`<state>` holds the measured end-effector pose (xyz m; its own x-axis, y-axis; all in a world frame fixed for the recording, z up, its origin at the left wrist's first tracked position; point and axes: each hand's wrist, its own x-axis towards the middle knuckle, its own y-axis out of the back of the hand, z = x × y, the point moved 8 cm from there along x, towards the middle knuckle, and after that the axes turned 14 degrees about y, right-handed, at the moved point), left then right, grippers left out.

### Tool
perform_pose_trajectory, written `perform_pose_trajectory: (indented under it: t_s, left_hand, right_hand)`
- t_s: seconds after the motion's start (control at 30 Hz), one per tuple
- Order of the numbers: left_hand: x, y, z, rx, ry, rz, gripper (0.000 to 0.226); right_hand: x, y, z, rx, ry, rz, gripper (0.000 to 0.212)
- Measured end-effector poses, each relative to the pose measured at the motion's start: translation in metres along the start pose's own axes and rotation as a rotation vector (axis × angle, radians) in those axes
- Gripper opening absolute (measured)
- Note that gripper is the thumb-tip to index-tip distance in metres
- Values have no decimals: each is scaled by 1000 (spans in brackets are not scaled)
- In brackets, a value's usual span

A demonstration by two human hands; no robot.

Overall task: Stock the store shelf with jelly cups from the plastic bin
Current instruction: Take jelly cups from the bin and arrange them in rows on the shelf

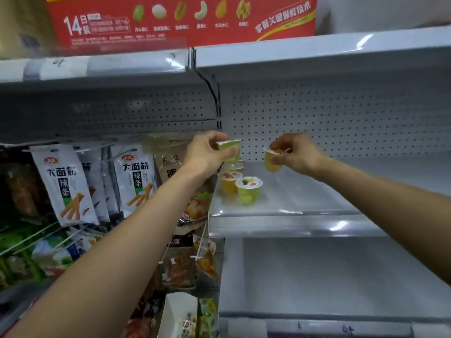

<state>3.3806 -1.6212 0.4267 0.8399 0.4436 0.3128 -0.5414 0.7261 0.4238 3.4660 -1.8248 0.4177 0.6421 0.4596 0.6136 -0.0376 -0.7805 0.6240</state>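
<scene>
Jelly cups [248, 189]: our left hand [207, 156] pinched the green cup [230, 147], right hand [299, 154] the yellow cup [271, 163]; flat beside the row [229, 182] seemed safest.

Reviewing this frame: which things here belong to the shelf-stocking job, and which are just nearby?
Part of the job:
- left hand holding a green jelly cup
- right hand holding a yellow jelly cup
- standing jelly cups
- shelf they stand on

Just nearby:
- hanging snack packs
- red box on the top shelf
</scene>
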Motion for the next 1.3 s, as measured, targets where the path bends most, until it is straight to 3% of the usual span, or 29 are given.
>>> perform_pose_trajectory:
  t_s: [0.23,0.33,0.53,0.73,0.9,1.0,1.1,1.3]
  left_hand:
    - [50,-30,-7,16,10,13,30]
    - [62,-36,-11,0,9,9,31]
    - [73,-42,-20,11,14,2,34]
    - [76,-49,-22,10,28,-14,33]
    - [76,-53,-16,8,43,-13,32]
    - [74,-56,-8,35,27,14,34]
    - [73,-63,0,42,16,-3,33]
    - [68,-67,-4,88,-8,-125,27]
  right_hand:
    - [53,-41,51,-49,1,-112,27]
    - [67,-53,65,-6,-27,-85,18]
    - [79,-72,86,-10,-87,-147,29]
    - [79,-76,89,-17,-49,-170,27]
    - [74,-56,71,-31,35,-153,55]
    - [62,-47,31,234,158,-165,66]
    - [52,-45,9,342,196,-165,56]
    - [38,-47,33,301,93,-108,38]
